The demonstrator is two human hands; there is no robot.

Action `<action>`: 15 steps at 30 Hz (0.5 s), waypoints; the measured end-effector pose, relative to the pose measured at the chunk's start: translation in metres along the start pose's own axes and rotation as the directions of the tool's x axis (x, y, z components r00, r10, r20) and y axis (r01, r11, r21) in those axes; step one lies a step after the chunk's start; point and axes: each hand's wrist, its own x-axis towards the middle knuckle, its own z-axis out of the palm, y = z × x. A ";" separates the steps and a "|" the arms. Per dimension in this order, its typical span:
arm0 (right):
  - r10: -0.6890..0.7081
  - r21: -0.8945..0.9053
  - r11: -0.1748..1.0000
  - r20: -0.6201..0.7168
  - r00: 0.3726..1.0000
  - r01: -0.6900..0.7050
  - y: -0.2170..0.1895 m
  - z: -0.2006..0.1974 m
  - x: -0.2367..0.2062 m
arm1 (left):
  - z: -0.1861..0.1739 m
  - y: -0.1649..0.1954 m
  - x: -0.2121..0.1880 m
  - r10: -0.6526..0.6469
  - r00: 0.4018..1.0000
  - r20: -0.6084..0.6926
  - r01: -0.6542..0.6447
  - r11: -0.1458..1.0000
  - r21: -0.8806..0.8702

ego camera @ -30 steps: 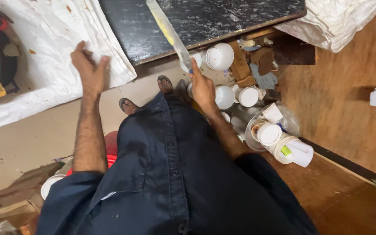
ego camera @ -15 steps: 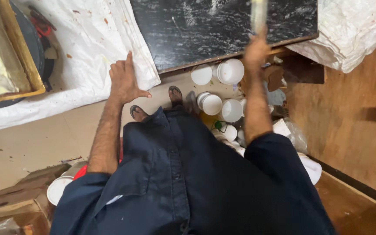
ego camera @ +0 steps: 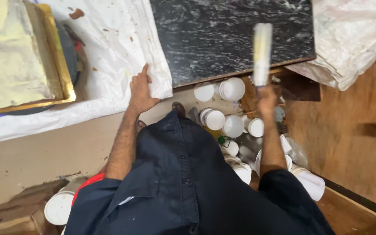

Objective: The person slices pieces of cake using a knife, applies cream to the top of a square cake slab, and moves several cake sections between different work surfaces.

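My left hand rests against the hanging edge of a white, stained cloth and grips its corner beside a black marbled slab. My right hand is raised and closed around the lower end of a long flat pale strip, blurred, which stands upright over the slab's front edge. My dark blue shirt fills the lower middle of the view.
Several white lidded containers crowd the floor under the slab's edge. A gold-framed panel lies on the cloth at the upper left. Crumpled white sheeting sits at the upper right, a wooden board at the right, and a white lid at the lower left.
My left hand has moved up from open air onto the cloth's edge. My right hand lifted the strip from among the containers until it stands upright over the slab.
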 end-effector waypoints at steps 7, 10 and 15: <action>-0.066 -0.312 0.950 -0.110 0.992 0.029 -0.068 0.077 0.025 | 0.001 -0.006 -0.003 0.038 0.999 -0.003 -0.038 0.997 -0.063; -0.076 -0.313 0.939 0.215 0.974 0.143 -0.100 0.140 -0.021 | 0.001 -0.007 -0.003 0.027 1.000 0.010 -0.026 0.998 -0.050; -0.224 0.224 0.961 0.292 0.930 0.161 -0.099 0.128 -0.123 | 0.000 -0.006 -0.001 0.064 0.997 -0.044 -0.066 0.997 -0.046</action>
